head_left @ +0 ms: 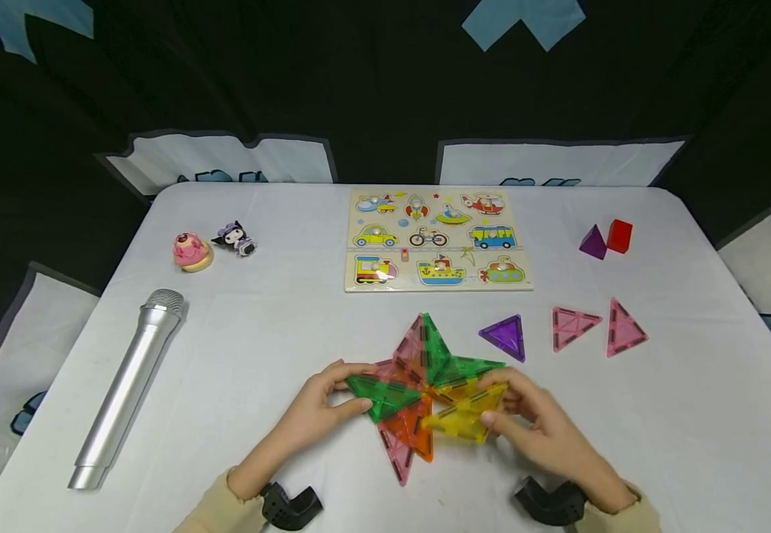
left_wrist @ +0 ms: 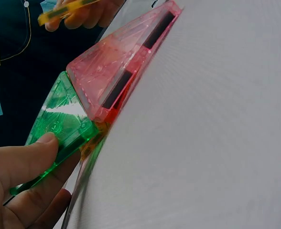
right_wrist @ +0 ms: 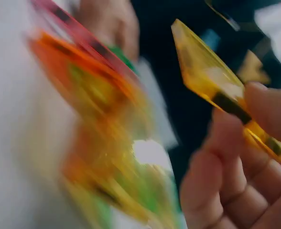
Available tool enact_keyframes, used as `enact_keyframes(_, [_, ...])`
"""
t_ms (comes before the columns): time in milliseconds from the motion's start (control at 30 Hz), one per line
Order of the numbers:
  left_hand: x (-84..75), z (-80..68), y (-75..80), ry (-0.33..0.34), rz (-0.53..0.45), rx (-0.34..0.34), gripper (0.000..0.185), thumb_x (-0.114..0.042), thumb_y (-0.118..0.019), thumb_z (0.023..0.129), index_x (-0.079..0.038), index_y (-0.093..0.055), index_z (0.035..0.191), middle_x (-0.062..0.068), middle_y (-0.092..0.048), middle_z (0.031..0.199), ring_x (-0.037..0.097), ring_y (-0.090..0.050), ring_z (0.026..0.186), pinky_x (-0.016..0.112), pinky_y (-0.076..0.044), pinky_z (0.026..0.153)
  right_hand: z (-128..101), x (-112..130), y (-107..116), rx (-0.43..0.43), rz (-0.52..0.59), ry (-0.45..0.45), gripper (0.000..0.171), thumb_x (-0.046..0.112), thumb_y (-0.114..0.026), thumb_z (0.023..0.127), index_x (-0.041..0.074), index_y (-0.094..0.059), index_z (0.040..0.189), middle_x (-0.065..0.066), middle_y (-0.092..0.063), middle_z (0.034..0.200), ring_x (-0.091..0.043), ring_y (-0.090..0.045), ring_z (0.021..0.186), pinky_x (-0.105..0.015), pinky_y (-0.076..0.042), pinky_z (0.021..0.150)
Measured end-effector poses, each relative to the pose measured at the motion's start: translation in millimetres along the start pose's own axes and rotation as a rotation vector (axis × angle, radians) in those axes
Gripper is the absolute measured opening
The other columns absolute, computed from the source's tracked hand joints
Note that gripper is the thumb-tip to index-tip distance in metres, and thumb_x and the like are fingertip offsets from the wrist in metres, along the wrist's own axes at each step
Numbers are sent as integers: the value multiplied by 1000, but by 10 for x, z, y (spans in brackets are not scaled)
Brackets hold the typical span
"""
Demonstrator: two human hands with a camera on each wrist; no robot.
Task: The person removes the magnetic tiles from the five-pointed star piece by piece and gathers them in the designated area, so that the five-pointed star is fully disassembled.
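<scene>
My fingers [head_left: 492,419] pinch a clear yellow tile [head_left: 463,414]. Star [head_left: 419,385] w/ green, pink, orange see-through tiles. Loose tiles: purple [head_left: 505,337], 2 pink [head_left: 595,329]. Table [head_left: 259,333] white. Mic [head_left: 126,389] silver. Puzzle board [head_left: 439,238] cream w/ multicolour vehicles. Red block [head_left: 620,235].

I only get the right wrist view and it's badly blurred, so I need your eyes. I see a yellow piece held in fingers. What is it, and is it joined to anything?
Observer: It is a yellow triangle tile, held by the right hand at the right side of a flat star of coloured tiles. Whether it has snapped on, I cannot tell.
Operator: What is the other hand doing?
Observer: The left hand grips the green triangle tile at the star's left tip, thumb on top.
Operator: Any spare tiles around?
Observer: Yes, a purple triangle and two pink triangles lie loose on the white table, right of the star.
</scene>
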State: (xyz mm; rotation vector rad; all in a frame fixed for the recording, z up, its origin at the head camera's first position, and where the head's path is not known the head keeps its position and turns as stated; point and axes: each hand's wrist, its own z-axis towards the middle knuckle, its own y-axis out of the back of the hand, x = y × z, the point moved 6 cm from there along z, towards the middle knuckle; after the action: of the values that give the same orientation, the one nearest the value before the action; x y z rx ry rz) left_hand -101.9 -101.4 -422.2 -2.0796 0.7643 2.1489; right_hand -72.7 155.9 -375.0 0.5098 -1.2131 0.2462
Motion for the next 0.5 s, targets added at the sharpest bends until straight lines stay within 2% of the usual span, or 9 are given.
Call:
enact_keyframes(100, [3,3,-2,3,5,-2,38,-14,-69,80,-12,-60,117,5,-67,95,37,-22,130,52,-5,104,-81,-29,458,-200,84,-17,30,-15,-44,87,-8,-41,116,-7,-61,82,-18,-56,60,-29,-47,49])
enact_keyframes(133, [4,3,-1,5,6,-3,39,-14,-70,80,-12,-60,117,5,-67,95,37,-22,130,52,-5,104,-130,-49,614,-280,81,-53,28,-14,-43,88,-7,-42,115,-6,-61,80,-17,-54,59,-28,-46,49])
enact_keyframes(233, [10,0,-2,14,9,-4,39,-14,-70,80,-13,-60,117,5,-67,95,38,-21,130,53,-5,104,-334,-140,1021,-451,-32,-216,19,-5,-42,92,-2,-43,111,-5,-56,73,-15,-51,57,-25,-43,51])
enact_keyframes(300, [12,-7,1,22,10,-6,39,-15,-70,79,-13,-60,117,6,-67,96,38,-19,131,54,-5,104,-478,-220,1223,-477,-175,-365,17,1,-41,94,-1,-41,111,-5,-52,69,-15,-49,55,-25,-42,51])
enact_keyframes(333, [14,-10,3,26,10,-7,39,-15,-70,79,-13,-60,117,6,-67,96,38,-19,131,55,-5,103,-547,-250,1297,-468,-254,-459,18,4,-41,95,-1,-40,112,-5,-50,67,-15,-48,54,-25,-42,51])
enact_keyframes(400, [16,-15,6,32,10,-10,39,-15,-70,79,-14,-60,118,6,-67,97,39,-18,131,56,-4,103,-671,-326,1431,-428,-387,-582,26,9,-39,96,-6,-34,116,-7,-50,67,-14,-47,54,-27,-42,50])
enact_keyframes(500, [12,-14,5,27,7,-7,40,-16,-70,80,-14,-60,118,7,-67,97,39,-17,131,56,-4,103,-853,-431,1591,-403,-497,-759,41,18,-38,96,-12,-26,121,-15,-53,73,-15,-48,56,-29,-42,50])
